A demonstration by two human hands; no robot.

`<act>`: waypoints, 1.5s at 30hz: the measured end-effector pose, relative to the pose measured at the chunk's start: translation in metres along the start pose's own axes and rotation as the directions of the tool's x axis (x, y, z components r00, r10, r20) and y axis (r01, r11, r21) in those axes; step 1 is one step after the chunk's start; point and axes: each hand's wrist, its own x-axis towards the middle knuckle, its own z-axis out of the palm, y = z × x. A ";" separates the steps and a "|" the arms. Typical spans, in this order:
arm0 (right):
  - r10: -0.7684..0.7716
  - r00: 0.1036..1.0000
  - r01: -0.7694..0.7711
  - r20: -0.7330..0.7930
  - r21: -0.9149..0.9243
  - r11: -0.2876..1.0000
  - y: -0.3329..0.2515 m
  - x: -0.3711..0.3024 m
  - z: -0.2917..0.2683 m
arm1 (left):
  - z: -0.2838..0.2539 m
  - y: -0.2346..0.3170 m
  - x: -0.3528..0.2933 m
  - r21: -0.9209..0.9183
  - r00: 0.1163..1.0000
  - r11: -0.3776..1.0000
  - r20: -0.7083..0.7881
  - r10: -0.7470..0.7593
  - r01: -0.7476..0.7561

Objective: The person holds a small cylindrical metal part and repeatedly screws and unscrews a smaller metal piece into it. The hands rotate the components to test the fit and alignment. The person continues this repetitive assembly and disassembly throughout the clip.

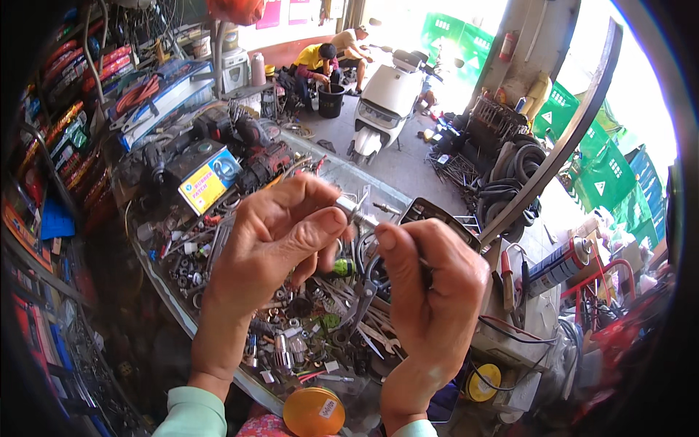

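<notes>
Beyond the grip, we saw daylight flooding in, blowing the doorway (399, 23) to white. It left highlights on the right hand (440, 280). Left of the grip, shelved goods (45, 339) sank into shadow; right of it, lens distortion bowed a pole (562, 169).

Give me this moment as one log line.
left hand: gripping small metal part | right hand: gripping its other end | below: loose hardware | beyond: white scooter

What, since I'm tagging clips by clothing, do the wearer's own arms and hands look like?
The left hand and right hand are bare, with no glove or watch in sight. The left sleeve and right sleeve are pale mint green, seemingly plain, and show only near the picture's lower edge.
</notes>
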 end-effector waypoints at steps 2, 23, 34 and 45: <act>0.042 0.999 -0.042 -0.011 0.015 0.999 0.000 0.001 0.000 | 0.004 0.000 0.004 -0.055 0.996 0.995 0.047 0.081 -0.078; 0.023 0.998 -0.020 0.066 -0.045 0.999 -0.002 0.000 0.004 | -0.010 -0.010 0.007 0.052 0.992 0.992 0.054 -0.114 0.111; -0.001 0.998 0.003 0.059 -0.032 0.999 -0.002 0.000 0.001 | -0.012 -0.006 0.007 -0.018 0.987 0.995 0.130 -0.091 0.094; 0.073 0.996 -0.073 0.057 -0.001 0.997 -0.002 -0.003 0.005 | 0.009 0.006 0.001 -0.119 0.996 0.989 0.004 0.085 -0.084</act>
